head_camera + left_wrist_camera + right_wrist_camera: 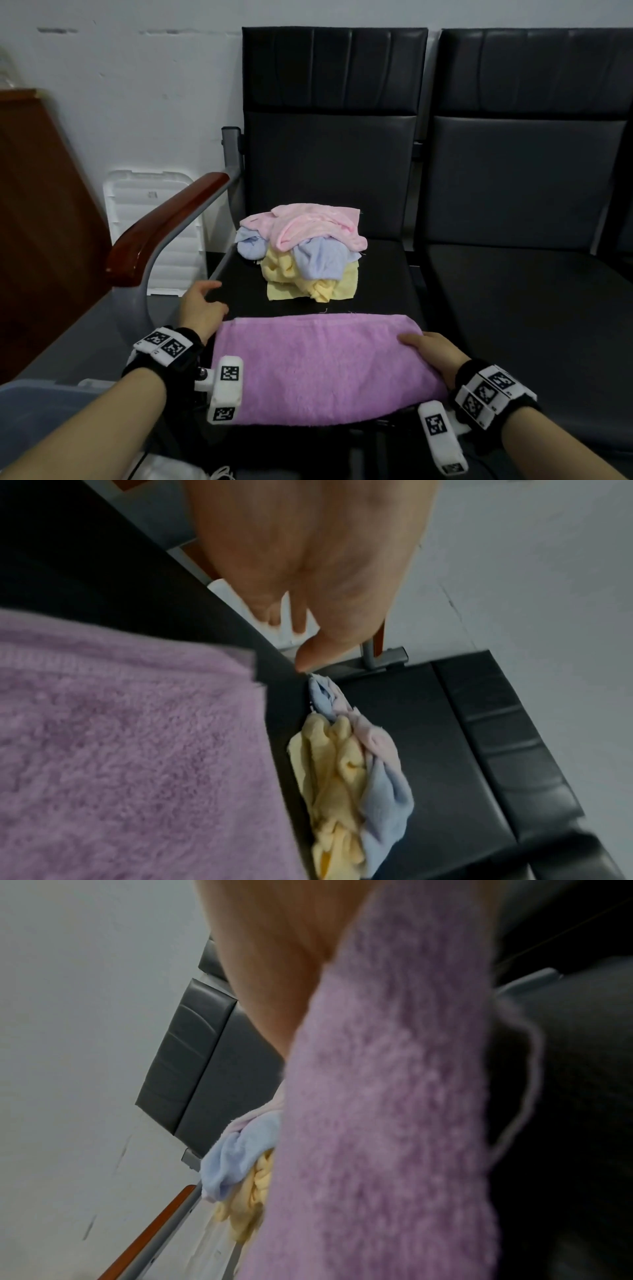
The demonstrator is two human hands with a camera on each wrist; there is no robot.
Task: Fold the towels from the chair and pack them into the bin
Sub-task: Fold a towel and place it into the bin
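A purple towel (318, 366) lies folded into a long band across the front of the black chair seat (246, 291). My right hand (435, 356) grips its right end, thumb on top; in the right wrist view the purple towel (377, 1123) hides the fingers of the right hand (274, 947). My left hand (202, 305) hovers just off the towel's left end with relaxed fingers, holding nothing; the left wrist view shows the left hand (308, 561) beside the purple towel (120, 750). A crumpled pile of pink, blue and yellow towels (305, 253) sits farther back on the seat.
A bluish plastic bin (37, 401) shows at the lower left. The chair's wooden armrest (164, 226) rises left of the seat, with a white plastic panel (150, 212) behind it. A second black seat (531, 308) adjoins on the right. A brown cabinet (41, 205) stands far left.
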